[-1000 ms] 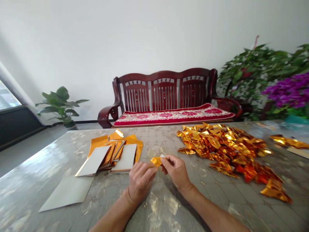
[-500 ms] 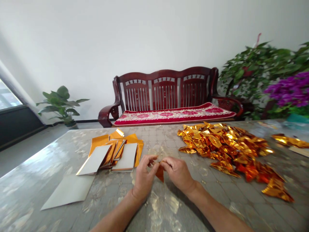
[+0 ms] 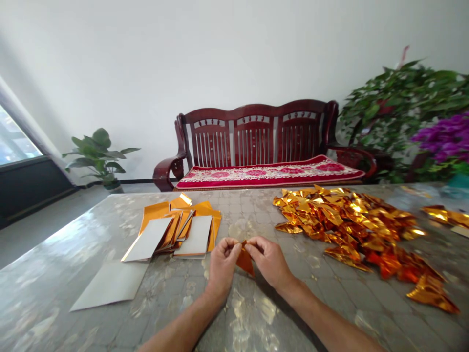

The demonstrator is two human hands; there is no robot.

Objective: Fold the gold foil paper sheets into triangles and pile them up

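Between both hands, above the middle of the table, is a small piece of folded gold foil paper (image 3: pixel 245 263) with a pointed end hanging down. My left hand (image 3: pixel 224 264) pinches it from the left, thumb and forefinger closed at its upper edge. From the other side my right hand (image 3: pixel 269 261) pinches the same edge, its thumb close to the left one. The fingers hide the top of the fold. To the left lies a loose stack of foil paper sheets (image 3: pixel 196 235), some white side up. At the right is a heap of folded gold foil pieces (image 3: pixel 340 217).
A single pale sheet (image 3: pixel 112 286) lies left of my forearm on the patterned table (image 3: pixel 176 313). More foil pieces (image 3: pixel 445 215) and clear plastic are at the far right. Behind the table stand a wooden bench (image 3: pixel 252 142) and potted plants (image 3: pixel 100 154).
My left fingers have closed in on the foil's upper edge, and both hands now pinch it close together. The whole view has shifted slightly, so the surroundings sit further right.
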